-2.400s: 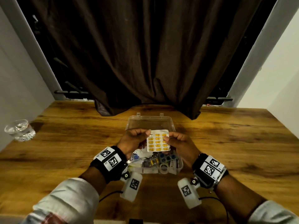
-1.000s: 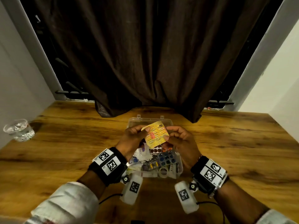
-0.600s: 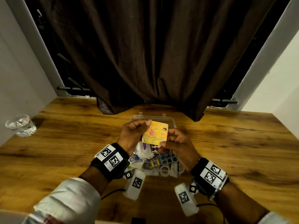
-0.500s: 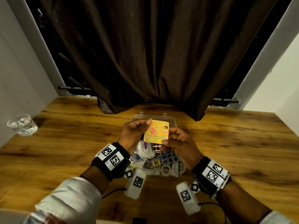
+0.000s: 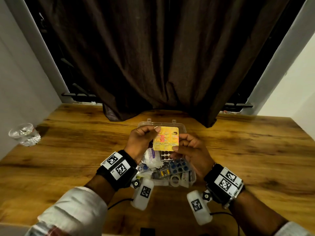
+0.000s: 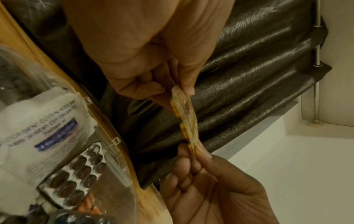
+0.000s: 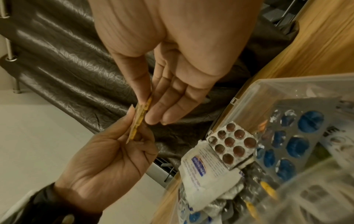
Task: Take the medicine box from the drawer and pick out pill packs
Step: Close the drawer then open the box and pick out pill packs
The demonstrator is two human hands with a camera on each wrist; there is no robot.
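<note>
Both hands hold a yellow pill pack (image 5: 165, 140) upright above the open clear medicine box (image 5: 193, 177), its printed foil back towards me. My left hand (image 5: 156, 132) pinches the pack's upper left corner. At the lower right edge, my right hand (image 5: 177, 147) pinches it between thumb and fingers. Both wrist views show the pack (image 6: 184, 119) (image 7: 139, 118) edge-on between the two hands. In the box lie a brown pill pack (image 5: 165, 155), a blue pill pack (image 5: 179, 166), a white cotton packet (image 5: 151, 156) and a tape roll (image 5: 174, 180).
The box stands mid-table on the wooden top (image 5: 247, 150), its lid (image 5: 182, 126) folded back towards a dark curtain (image 5: 153, 57). A glass of water (image 5: 24, 134) is at the far left edge. White walls close both sides.
The pack was turned over from its pill side to its yellow printed back, then straightened from a tilt to upright. Both hands kept hold of it above the box.
</note>
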